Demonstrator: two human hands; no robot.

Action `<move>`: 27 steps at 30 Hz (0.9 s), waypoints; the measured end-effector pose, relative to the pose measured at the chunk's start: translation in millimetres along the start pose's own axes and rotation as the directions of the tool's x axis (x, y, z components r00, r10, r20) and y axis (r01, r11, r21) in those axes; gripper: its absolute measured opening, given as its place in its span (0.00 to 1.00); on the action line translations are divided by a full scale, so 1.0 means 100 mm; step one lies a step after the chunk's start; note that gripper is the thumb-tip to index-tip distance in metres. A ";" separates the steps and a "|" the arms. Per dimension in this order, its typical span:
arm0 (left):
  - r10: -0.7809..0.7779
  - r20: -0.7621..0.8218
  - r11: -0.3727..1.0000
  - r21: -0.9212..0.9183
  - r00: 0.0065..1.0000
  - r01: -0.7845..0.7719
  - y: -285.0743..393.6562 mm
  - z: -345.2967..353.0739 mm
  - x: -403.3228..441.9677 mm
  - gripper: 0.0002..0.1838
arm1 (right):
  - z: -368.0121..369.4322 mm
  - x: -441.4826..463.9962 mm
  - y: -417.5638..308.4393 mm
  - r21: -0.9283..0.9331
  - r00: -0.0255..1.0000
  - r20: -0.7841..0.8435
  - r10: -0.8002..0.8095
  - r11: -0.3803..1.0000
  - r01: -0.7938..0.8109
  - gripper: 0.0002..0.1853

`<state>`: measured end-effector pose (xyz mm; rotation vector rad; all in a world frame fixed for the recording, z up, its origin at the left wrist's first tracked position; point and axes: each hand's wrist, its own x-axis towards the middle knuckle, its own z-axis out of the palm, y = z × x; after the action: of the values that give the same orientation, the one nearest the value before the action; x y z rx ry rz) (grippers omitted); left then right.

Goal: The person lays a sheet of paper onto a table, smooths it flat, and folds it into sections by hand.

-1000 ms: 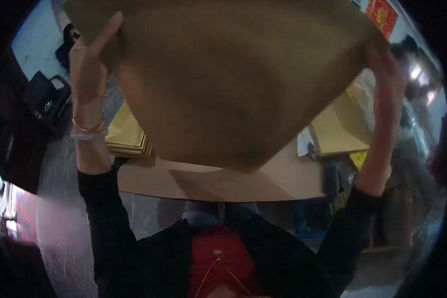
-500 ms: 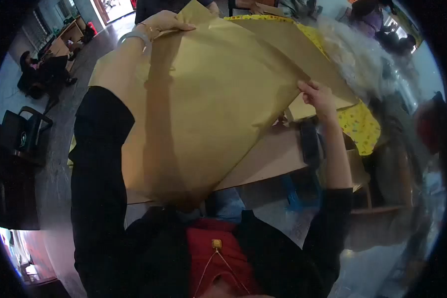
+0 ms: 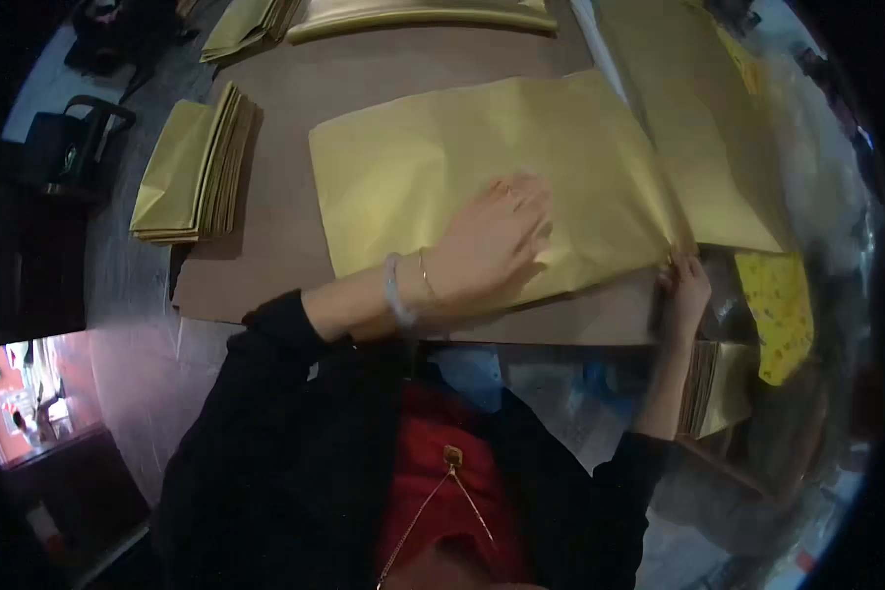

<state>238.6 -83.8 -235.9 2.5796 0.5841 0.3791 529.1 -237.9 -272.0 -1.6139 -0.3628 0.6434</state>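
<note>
A gold paper sheet [image 3: 393, 177] is seen from above, laid lengthwise across the near half of a brown board [image 3: 275, 251], w/ soft creases in its surface. By the L hand [image 3: 497, 231], palm down w/ fingers extended, the middle of the sheet is covered; it seems to be pressed flat, tho contact is hard to judge b/c of motion blur. By the R hand [image 3: 688, 280], the sheet's lower R corner is pinched btwn thumb & fingers, near the board's R end.

On the L wrist, a pale bracelet [image 3: 394, 280] & a thin gold one are worn. Black sleeves [image 3: 285, 320], a red top [image 3: 428, 423] & a gold pendant [image 3: 452, 456] are shown below.

At the board's L edge, a stack of folded gold paper [image 3: 177, 177] is placed; another stack [image 3: 248, 25] is cut off by the top of the view, beside a gold roll-like piece [image 3: 423, 18]. On the R, larger gold paper [image 3: 723, 157] is spread, w/ a yellow patterned cloth [image 3: 779, 320] hung below it. Lower R, more folded paper [image 3: 725, 388] is stored; far L, a dark chair [image 3: 59, 147] is visible on the grey floor.
</note>
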 end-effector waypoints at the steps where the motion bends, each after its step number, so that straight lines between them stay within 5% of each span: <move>1: -0.013 -0.004 0.999 0.032 1.000 0.013 0.10 0.08 -0.42 0.33 | -0.02 -0.12 0.04 -0.001 1.000 -0.019 -0.024 1.000 0.024 0.10; 5: -0.160 -0.024 0.986 0.043 0.987 0.161 0.14 0.26 -1.36 0.37 | -0.16 -0.52 0.30 -0.049 0.989 -0.050 0.140 0.989 -0.143 0.10; 9: -0.310 -0.108 0.926 0.189 0.944 0.326 -0.02 0.03 -1.87 0.37 | -0.09 -1.00 0.90 0.141 0.994 -0.036 0.103 0.985 -0.097 0.09; 10: -0.312 -0.113 0.925 0.190 0.943 0.329 -0.07 -0.03 -1.99 0.37 | 0.02 -1.18 0.83 0.202 0.973 -0.064 0.222 0.958 -0.205 0.09; 12: -0.474 -0.572 0.763 0.113 0.669 0.637 -0.19 -0.09 -2.25 0.36 | 0.21 -1.52 0.75 0.264 0.938 -0.082 0.337 0.915 -0.305 0.10; 14: -0.655 -0.661 0.530 -0.057 0.366 0.846 -0.35 -0.09 -2.47 0.35 | 0.26 -1.73 0.79 0.328 0.897 -0.162 0.411 0.880 -0.344 0.09; 15: -0.667 -0.677 0.488 -0.081 0.311 0.869 -0.52 -0.02 -2.61 0.33 | 0.21 -1.76 0.90 0.308 0.909 -0.158 0.386 0.894 -0.326 0.11; 19: -0.823 -0.500 0.422 -0.222 0.268 0.879 -0.73 -0.16 -2.72 0.27 | 0.14 -1.76 1.00 0.280 0.895 -0.148 0.422 0.885 -0.371 0.14; 21: -0.862 -0.451 0.452 -0.482 0.230 0.750 -0.77 -0.22 -2.74 0.20 | 0.13 -1.74 0.98 0.260 0.879 -0.159 0.449 0.878 -0.401 0.16; 24: -0.925 -0.300 0.369 -0.557 0.234 0.744 -0.98 -0.08 -2.97 0.15 | 0.17 -1.74 0.92 0.251 0.887 -0.186 0.423 0.893 -0.373 0.16; 27: -0.894 -0.334 0.430 -0.457 0.297 0.779 -0.94 -0.21 -2.96 0.14 | 0.36 -1.71 0.78 0.109 0.924 -0.211 0.318 0.947 -0.301 0.17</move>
<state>-58.6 -138.0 -311.9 1.5316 1.8923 0.7206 361.8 -319.5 -316.8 -1.6667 0.0881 0.6922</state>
